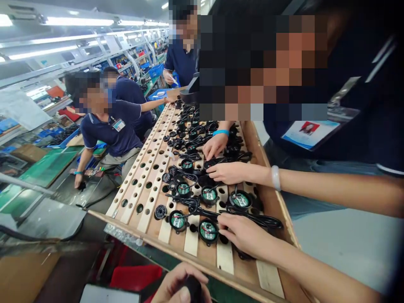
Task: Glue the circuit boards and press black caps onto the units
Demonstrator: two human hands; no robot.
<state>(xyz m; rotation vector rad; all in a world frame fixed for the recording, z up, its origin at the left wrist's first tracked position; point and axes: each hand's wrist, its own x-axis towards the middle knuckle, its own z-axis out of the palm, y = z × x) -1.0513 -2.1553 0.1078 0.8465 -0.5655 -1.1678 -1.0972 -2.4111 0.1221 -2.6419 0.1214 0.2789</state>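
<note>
At the bottom edge, my left hand (172, 283) is closed around a dark, rounded black object (193, 288), its thumb pressed against the near side. The object's kind does not show. My right hand is out of view. Just beyond, a wooden tray (176, 248) with slats and round holes holds several round black housings with green circuit boards, such as the nearest housing (208, 231). Coiled black cables (265, 221) lie among them. A black slotted disc (160, 212) rests at the tray's left part.
A co-worker's hands (241, 231) reach in from the right over the parts. Another person's hand with a blue wristband (216, 145) is farther back. On the left sit more people beside a green work surface (38, 172). A red item (135, 277) lies below the tray's near edge.
</note>
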